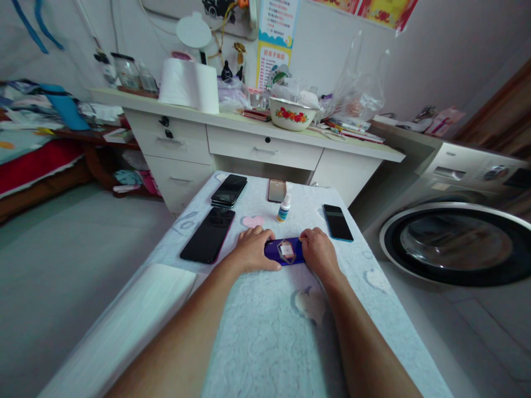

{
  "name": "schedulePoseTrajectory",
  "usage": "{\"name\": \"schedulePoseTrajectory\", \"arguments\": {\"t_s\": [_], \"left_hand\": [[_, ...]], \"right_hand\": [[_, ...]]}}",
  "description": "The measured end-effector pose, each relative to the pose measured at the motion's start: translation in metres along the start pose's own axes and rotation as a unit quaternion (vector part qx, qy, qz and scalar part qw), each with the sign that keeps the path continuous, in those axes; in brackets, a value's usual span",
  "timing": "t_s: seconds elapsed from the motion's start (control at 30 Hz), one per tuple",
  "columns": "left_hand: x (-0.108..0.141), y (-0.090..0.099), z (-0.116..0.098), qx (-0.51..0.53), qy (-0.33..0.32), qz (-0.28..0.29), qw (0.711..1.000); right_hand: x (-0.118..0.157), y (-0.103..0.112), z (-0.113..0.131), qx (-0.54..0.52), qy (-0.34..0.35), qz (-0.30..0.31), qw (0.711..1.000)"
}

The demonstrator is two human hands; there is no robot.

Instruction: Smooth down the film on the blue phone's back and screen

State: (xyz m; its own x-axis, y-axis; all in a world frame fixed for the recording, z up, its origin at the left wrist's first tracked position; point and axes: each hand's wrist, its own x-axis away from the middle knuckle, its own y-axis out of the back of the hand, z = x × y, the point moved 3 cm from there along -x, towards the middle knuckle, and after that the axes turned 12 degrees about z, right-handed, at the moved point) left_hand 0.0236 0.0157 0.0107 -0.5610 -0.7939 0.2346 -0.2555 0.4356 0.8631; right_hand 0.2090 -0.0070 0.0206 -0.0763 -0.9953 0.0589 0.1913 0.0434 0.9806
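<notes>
A flat purple-blue rectangular packet [272,251], with a hexagon design and a pale square in its middle, lies sideways between my hands. My left hand [254,250] grips its left end, thumb at the near edge and fingers at the far edge. At the right end, my right hand [318,251] is closed on the corner. Just beyond stands a small white dropper bottle [283,210] with a blue and yellow label. A large dark tablet [208,235] lies left of my left hand, and a black phone [338,223] lies to the right.
Stacked phones [229,189] and a brown phone case [277,190] lie at the table's far end. A folded white cloth [136,315] covers the near left of the patterned tablecloth [265,331]. Behind is a white desk [257,146]; a washing machine [448,166] stands right.
</notes>
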Motion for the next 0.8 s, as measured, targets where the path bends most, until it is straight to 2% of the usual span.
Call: {"name": "schedulePoseTrajectory", "arguments": {"t_s": [0.33,0.8], "left_hand": [[-0.0014,-0.0016,0.0027,-0.002,-0.016,-0.011,1.000],[0.0001,0.0006,0.0004,-0.004,-0.004,0.004,1.000]], "right_hand": [[0.0006,-0.0005,0.0002,0.003,0.003,-0.011,1.000],[-0.0016,-0.0023,0.0019,0.000,0.006,-0.020,1.000]]}}
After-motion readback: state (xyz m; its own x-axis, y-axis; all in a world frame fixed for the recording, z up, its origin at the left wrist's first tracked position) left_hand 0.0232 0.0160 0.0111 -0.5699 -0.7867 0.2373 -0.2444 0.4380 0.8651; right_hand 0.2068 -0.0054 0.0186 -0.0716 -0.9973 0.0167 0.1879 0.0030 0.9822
